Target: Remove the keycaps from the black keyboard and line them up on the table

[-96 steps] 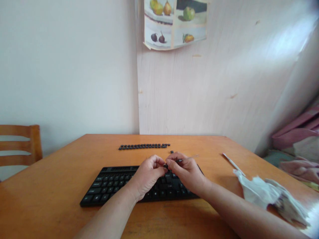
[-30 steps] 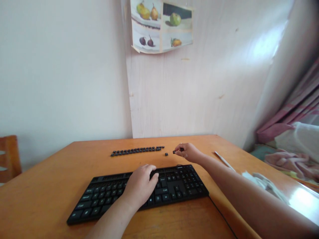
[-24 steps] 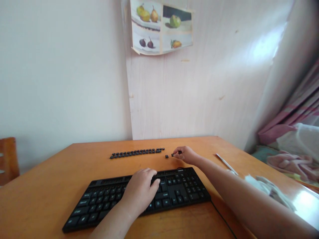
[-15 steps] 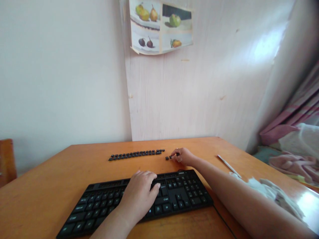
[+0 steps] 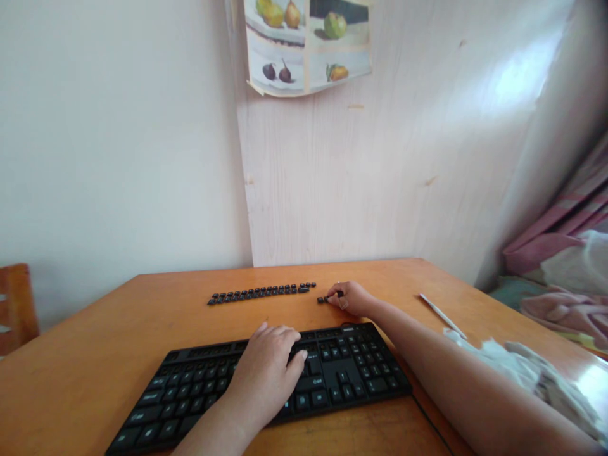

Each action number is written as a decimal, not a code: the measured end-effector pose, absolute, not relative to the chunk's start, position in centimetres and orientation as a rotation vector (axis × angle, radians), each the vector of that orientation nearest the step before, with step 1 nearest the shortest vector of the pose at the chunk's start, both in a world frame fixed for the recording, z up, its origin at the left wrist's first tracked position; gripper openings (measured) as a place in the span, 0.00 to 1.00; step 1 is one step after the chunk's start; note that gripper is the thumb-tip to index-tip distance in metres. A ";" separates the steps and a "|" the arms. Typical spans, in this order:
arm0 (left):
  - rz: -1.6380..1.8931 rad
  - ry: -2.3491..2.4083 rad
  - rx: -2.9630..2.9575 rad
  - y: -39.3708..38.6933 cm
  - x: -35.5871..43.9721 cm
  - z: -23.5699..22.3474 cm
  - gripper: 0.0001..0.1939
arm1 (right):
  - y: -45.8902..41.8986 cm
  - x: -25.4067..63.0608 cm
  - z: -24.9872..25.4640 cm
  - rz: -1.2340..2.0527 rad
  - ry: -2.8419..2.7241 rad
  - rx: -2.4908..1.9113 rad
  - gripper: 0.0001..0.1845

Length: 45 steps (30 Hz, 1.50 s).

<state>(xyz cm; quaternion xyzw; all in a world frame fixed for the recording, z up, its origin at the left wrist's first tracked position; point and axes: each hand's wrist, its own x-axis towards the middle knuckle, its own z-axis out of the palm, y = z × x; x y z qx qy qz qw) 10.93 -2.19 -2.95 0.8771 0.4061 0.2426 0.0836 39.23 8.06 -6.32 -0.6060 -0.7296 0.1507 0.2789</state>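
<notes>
A black keyboard [image 5: 375, 364] lies at a slant across the table in front of me, its top row partly without keycaps. My left hand [image 5: 268, 361] rests over its middle, fingers laid forward and thumb apart, covering some keys. Beyond the keyboard, my right hand [image 5: 349, 299] pinches a small black keycap low at the tabletop. Right beside it, to the left, sits another loose keycap [image 5: 320, 301]. Farther left, several keycaps [image 5: 259, 293] stand in two neat rows. Something dark shows between the right hand's fingers; I cannot make out what.
The wooden table [image 5: 95, 316] reaches back to the wall. On the right lie a slim white stick [image 5: 441, 315] and a crumpled pale cloth [image 5: 527, 370]. The keyboard's cable [image 5: 430, 421] runs toward the front edge. A chair back [image 5: 18, 307] stands at the left.
The view has shifted slightly. Against the table, both hands stay about where they were, with the right hand's keycap now close beside the loose one.
</notes>
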 end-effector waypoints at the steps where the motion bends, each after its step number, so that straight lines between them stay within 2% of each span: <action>1: 0.723 1.215 2.620 -2.2 10.9 -2.9 0.12 | 8.0 39.2 -6.3 0.401 -1.957 -1.621 0.11; 27: 0.693 1.255 2.686 -2.6 11.0 -2.7 0.12 | 7.7 39.3 -6.2 0.400 -1.904 -1.559 0.14; 37: 0.666 1.251 2.710 -2.6 11.0 -2.6 0.12 | 5.4 38.6 -1.5 0.326 -1.631 -1.487 0.15; 43: 0.665 1.228 2.746 -2.5 11.1 -2.3 0.13 | 2.8 36.8 1.5 0.492 -1.461 -1.506 0.06; 45: 0.659 1.227 2.761 -2.5 11.1 -2.2 0.13 | 1.6 36.3 2.2 0.582 -1.510 -1.478 0.07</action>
